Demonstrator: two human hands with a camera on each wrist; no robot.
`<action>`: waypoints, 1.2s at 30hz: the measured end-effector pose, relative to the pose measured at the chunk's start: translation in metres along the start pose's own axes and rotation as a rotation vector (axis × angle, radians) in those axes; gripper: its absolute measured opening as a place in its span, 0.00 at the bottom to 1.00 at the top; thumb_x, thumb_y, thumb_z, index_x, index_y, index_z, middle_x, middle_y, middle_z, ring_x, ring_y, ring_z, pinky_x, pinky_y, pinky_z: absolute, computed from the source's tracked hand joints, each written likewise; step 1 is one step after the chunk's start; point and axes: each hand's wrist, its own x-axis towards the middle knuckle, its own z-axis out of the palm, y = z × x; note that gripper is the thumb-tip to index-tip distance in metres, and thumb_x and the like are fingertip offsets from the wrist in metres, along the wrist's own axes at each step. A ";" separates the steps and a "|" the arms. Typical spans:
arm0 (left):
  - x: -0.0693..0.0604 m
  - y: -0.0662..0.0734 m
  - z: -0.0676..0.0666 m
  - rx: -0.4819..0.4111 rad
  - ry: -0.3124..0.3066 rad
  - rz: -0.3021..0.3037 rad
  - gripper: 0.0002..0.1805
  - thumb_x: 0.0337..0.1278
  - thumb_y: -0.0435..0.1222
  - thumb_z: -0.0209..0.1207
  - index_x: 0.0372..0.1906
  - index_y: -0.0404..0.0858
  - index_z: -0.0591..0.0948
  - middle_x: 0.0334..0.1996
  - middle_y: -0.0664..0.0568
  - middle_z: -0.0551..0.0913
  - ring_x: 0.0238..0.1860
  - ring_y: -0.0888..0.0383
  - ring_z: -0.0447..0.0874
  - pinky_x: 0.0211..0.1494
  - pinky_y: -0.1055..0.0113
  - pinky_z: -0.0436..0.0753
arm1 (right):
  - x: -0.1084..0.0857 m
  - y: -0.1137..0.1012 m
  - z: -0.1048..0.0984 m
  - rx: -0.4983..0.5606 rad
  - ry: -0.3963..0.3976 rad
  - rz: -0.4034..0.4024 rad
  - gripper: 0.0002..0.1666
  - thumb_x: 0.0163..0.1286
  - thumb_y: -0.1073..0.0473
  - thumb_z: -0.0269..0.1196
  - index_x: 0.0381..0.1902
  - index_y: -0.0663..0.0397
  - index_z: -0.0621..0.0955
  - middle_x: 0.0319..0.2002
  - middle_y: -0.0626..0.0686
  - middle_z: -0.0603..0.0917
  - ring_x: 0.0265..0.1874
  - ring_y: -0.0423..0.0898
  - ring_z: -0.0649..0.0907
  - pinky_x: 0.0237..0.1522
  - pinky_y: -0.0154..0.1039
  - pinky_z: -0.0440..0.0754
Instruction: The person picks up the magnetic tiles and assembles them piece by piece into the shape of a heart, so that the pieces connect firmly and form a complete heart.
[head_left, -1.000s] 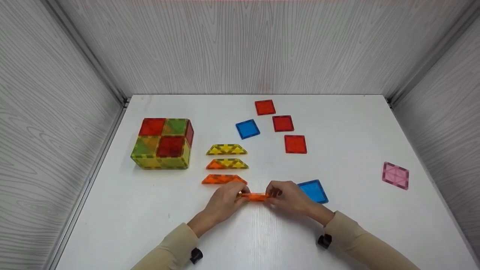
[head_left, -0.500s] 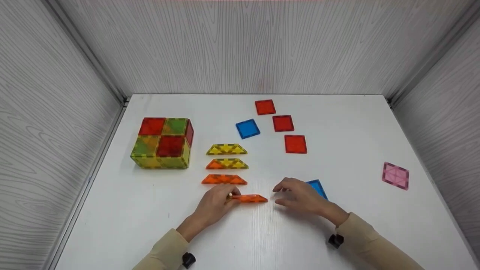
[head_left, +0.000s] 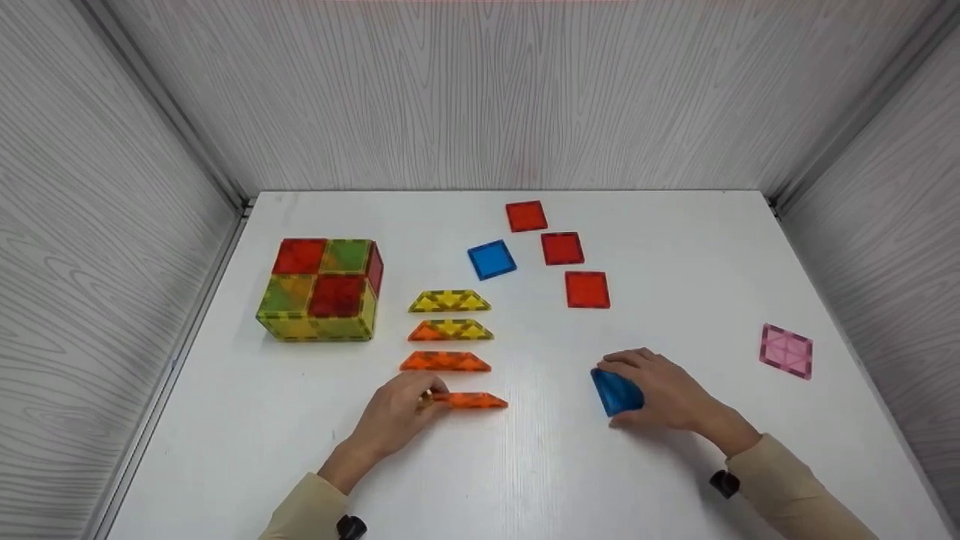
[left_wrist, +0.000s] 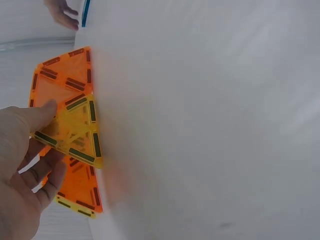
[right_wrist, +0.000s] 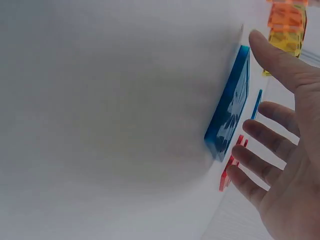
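Near the table's front, the left hand (head_left: 397,412) pinches the yellow end of an upright piece, whose orange part (head_left: 476,400) extends to the right. In the left wrist view, the thumb presses against the yellow triangle tiles (left_wrist: 77,130) of that piece, beside orange ones (left_wrist: 72,70). Behind it stands an orange strip (head_left: 445,361). Over at the right, the right hand (head_left: 664,390) has its fingers spread around a blue square (head_left: 616,391). The right wrist view shows this blue square (right_wrist: 227,110) beside the relaxed fingers, with no grip on it.
A yellow strip (head_left: 449,301) and an orange-yellow strip (head_left: 451,330) stand farther back. A multicoloured block (head_left: 319,327) sits at the left. Red squares (head_left: 587,289) and another blue square (head_left: 492,259) lie behind; a pink tile (head_left: 786,351) lies far right.
The right hand has let go of the orange piece and moved right to the blue square. The left hand has shifted left, carrying the piece along.
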 end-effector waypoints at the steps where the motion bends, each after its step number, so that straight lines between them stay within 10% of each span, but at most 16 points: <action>1: -0.001 -0.002 -0.001 0.007 0.013 -0.006 0.08 0.62 0.37 0.72 0.42 0.47 0.84 0.40 0.59 0.87 0.44 0.62 0.84 0.51 0.65 0.88 | -0.002 0.002 -0.001 0.002 -0.007 0.005 0.51 0.57 0.35 0.78 0.75 0.42 0.75 0.71 0.55 0.78 0.68 0.61 0.77 0.60 0.66 0.85; 15: -0.009 -0.013 -0.014 0.078 0.060 -0.073 0.10 0.60 0.37 0.73 0.41 0.49 0.83 0.37 0.61 0.86 0.39 0.63 0.81 0.46 0.69 0.87 | 0.003 0.007 -0.006 -0.028 -0.033 0.059 0.50 0.53 0.37 0.80 0.72 0.45 0.78 0.61 0.56 0.81 0.59 0.59 0.80 0.53 0.62 0.89; 36: -0.014 -0.017 -0.020 0.078 0.043 -0.130 0.09 0.60 0.38 0.73 0.42 0.51 0.84 0.37 0.62 0.85 0.41 0.65 0.82 0.48 0.67 0.87 | 0.048 -0.035 0.019 0.380 0.183 -0.070 0.45 0.56 0.42 0.81 0.68 0.43 0.75 0.60 0.46 0.81 0.58 0.47 0.84 0.60 0.51 0.87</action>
